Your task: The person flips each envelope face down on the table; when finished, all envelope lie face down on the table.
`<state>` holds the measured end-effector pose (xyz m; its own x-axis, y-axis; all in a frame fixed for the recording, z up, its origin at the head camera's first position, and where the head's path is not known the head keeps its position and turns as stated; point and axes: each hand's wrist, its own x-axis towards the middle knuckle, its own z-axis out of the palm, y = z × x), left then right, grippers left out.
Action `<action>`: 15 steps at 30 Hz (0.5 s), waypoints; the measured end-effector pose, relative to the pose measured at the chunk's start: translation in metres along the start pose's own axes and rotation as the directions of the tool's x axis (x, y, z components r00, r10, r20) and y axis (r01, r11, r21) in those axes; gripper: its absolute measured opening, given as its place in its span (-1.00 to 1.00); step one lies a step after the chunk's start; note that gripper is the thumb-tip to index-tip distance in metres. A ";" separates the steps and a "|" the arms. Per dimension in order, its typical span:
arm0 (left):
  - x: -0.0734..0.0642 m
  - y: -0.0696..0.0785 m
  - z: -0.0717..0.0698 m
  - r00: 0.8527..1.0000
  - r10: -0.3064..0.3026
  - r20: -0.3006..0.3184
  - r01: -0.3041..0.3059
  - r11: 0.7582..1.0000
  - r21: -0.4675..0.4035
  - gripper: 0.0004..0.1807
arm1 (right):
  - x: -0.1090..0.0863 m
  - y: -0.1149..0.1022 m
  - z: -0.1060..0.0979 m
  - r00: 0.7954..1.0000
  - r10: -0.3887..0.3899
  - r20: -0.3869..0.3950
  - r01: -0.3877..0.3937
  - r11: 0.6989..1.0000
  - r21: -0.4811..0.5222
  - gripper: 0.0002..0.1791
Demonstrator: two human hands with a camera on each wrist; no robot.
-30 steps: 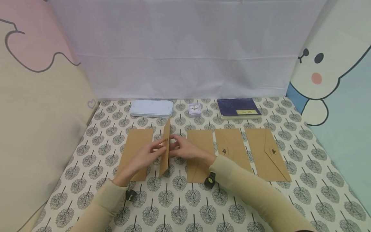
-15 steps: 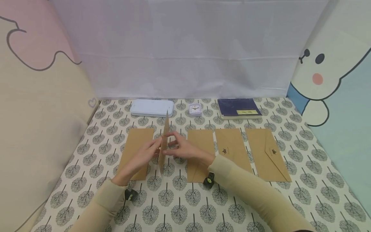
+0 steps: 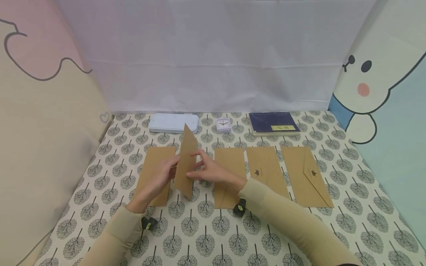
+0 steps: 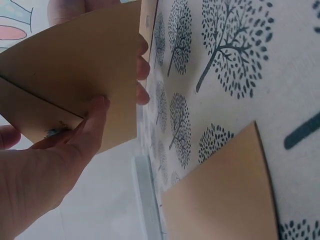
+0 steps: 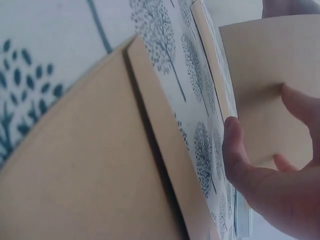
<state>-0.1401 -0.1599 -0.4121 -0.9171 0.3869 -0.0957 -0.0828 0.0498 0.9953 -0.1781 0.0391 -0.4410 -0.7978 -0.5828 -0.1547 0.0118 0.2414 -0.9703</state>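
A brown kraft envelope (image 3: pixel 185 164) stands tilted on edge between my two hands, its plain face turned to the right. My left hand (image 3: pixel 160 178) holds it from the flap side. In the left wrist view those fingers lie on the flap (image 4: pixel 30 107) beside a small dark print, partly covered. On the opposite side my right hand (image 3: pixel 213 170) holds the envelope with curved fingers, fingertips against the plain face in the right wrist view. Several of its fingertips show past the lower edge in the left wrist view. Whether the envelope touches the table is hidden.
One flat envelope (image 3: pixel 152 166) lies to the left, and three more (image 3: pixel 229 157) (image 3: pixel 266 166) (image 3: pixel 304 173) lie right of my hands. Behind stand a pale blue case (image 3: pixel 173 122), a small clock (image 3: pixel 223 125) and a dark blue book (image 3: pixel 274 122). Curtains enclose the tree-patterned table.
The envelope was seen nearly edge-on; it has turned so its plain face shows, and its top has shifted left. My left hand has drawn slightly left. The flat envelopes stay put.
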 end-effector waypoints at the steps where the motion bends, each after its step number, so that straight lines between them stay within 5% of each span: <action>1: 0.000 0.000 -0.001 1.000 0.001 -0.010 -0.001 1.000 -0.001 -0.41 | 0.000 0.001 0.000 1.000 0.008 -0.009 -0.008 1.000 -0.015 -0.24; 10: -0.005 -0.005 -0.007 0.989 -0.025 -0.149 0.022 1.000 -0.021 -0.53 | -0.003 0.008 -0.008 0.996 0.046 -0.082 -0.060 0.983 -0.174 -0.29; 15: -0.006 -0.010 -0.012 0.977 -0.064 -0.205 0.078 0.995 0.060 -0.55 | -0.004 0.011 -0.014 0.993 0.027 -0.115 -0.056 0.966 -0.254 -0.29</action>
<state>-0.1382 -0.1735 -0.4212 -0.9703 0.1859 -0.1546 -0.1307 0.1346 0.9822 -0.1831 0.0554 -0.4487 -0.8609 -0.4833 -0.1587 -0.0973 0.4626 -0.8812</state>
